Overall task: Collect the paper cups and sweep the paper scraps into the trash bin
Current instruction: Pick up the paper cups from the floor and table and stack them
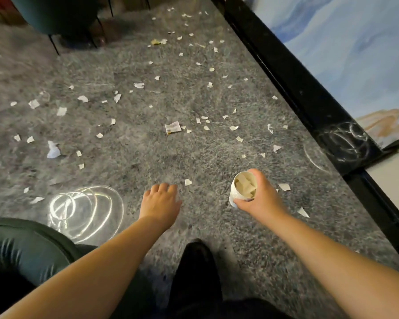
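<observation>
My right hand [260, 199] grips a white paper cup [242, 188], tilted toward me, with paper pieces visible inside it. My left hand [161, 200] hovers palm down just above the grey speckled floor, fingers curled, holding nothing I can see. A small white scrap [188, 182] lies just past its fingertips. Several more paper scraps [172, 127] are scattered over the floor ahead, and two lie right of the cup [284, 186]. No trash bin is in view.
A black skirting edge [309, 97] runs diagonally along the right, with a blue painted wall above it. A dark green chair [55, 17] with thin black legs stands at the far left. My dark shoe [194, 268] and green trouser knee [21, 249] are near.
</observation>
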The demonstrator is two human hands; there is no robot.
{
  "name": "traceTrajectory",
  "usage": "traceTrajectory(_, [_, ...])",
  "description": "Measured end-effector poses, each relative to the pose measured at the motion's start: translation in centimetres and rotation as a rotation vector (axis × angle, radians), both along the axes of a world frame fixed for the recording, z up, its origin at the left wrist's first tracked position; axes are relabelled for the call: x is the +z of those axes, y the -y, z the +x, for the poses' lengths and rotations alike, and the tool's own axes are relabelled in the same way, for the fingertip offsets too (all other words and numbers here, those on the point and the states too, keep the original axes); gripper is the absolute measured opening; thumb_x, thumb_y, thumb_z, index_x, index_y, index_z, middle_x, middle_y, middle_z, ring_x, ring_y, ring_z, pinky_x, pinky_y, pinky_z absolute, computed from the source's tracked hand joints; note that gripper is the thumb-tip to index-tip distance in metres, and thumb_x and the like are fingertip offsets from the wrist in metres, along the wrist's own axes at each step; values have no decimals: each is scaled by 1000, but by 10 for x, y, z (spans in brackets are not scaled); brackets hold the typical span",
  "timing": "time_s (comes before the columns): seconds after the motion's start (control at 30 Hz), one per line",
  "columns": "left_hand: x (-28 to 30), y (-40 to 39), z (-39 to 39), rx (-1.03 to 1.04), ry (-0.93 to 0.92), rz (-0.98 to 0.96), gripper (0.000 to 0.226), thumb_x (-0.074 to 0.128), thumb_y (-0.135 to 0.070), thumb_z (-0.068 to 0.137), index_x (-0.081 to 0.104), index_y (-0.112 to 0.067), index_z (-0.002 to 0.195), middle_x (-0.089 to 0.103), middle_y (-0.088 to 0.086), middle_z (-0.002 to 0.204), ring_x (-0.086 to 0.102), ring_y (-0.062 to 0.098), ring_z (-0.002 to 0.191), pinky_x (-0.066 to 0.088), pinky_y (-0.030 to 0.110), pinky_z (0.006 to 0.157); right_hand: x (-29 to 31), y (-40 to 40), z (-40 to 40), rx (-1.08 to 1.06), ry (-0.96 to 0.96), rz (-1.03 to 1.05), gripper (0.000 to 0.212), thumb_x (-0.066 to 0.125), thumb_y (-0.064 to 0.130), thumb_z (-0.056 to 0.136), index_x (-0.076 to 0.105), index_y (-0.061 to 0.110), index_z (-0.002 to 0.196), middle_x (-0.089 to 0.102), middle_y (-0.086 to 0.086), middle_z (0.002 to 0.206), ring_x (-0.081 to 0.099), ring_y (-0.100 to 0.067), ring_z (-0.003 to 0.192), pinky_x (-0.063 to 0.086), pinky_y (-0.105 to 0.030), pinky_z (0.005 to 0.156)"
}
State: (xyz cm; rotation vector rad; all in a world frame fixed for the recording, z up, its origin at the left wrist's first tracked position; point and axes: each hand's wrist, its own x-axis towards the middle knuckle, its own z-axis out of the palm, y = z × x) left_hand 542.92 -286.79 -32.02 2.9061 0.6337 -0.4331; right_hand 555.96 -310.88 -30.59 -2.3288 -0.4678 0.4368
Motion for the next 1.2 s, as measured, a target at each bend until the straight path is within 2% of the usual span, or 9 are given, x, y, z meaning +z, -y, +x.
traceTrajectory(0.07, [0,-31,27,9,-6,1,48,40,-48,97,37,-24,140,43,-1,142,37,24,132,31,39,105,4,-34,30,12,9,0,81,84,34,64,37,33,130,47,12,112,48,-10,96,38,-24,75])
traceTrajectory(0.27, [12,-127,96,54,12,16,50,41,-50,96,39,-24,139,48,1,138,41,27,129,34,41,104,25,-128,110,61,41,12,72,82,35,65,36,39,121,48,15,104,49,-9,89,34,-13,61])
traceTrajectory(0.43, [16,-200,152,155,44,18,51,44,-49,95,39,-23,139,50,2,137,42,27,129,35,41,105,28,-208,182,114,21,19,73,81,36,65,37,38,122,52,11,111,53,-12,96,46,-32,75])
traceTrajectory(0.6, [15,-282,219,229,80,37,51,44,-48,95,39,-24,140,49,1,139,41,26,131,35,40,105,17,-303,266,200,5,57,74,82,32,65,37,36,124,50,13,108,51,-9,93,38,-16,68])
traceTrajectory(0.73, [18,-352,267,313,82,51,53,43,-50,95,38,-25,142,48,0,140,41,26,131,35,41,105,21,-387,335,279,20,48,77,83,29,65,40,29,129,46,12,109,48,-11,97,38,-25,77])
traceTrajectory(0.9, [27,-430,304,423,75,77,52,42,-51,95,38,-26,141,49,0,139,41,25,131,35,41,104,38,-491,399,357,32,21,79,81,33,68,36,32,133,48,10,109,47,-11,94,38,-21,70])
traceTrajectory(1.03, [28,-493,317,487,72,77,51,41,-51,95,38,-25,140,50,0,137,44,26,128,36,40,104,39,-572,429,411,7,25,78,81,32,68,36,31,132,54,2,119,55,-21,105,48,-36,86])
traceTrajectory(1.1, [27,-532,328,491,66,93,51,39,-51,96,38,-26,139,51,-1,136,45,25,127,36,39,103,35,-616,441,421,-15,44,75,81,31,67,36,34,128,53,3,114,55,-19,100,49,-32,78])
traceTrajectory(1.2, [28,-604,351,512,90,82,48,40,-51,96,40,-27,137,51,-1,136,44,25,127,35,39,102,31,-685,458,421,3,51,76,80,33,67,34,37,128,48,9,105,51,-14,90,40,-22,63])
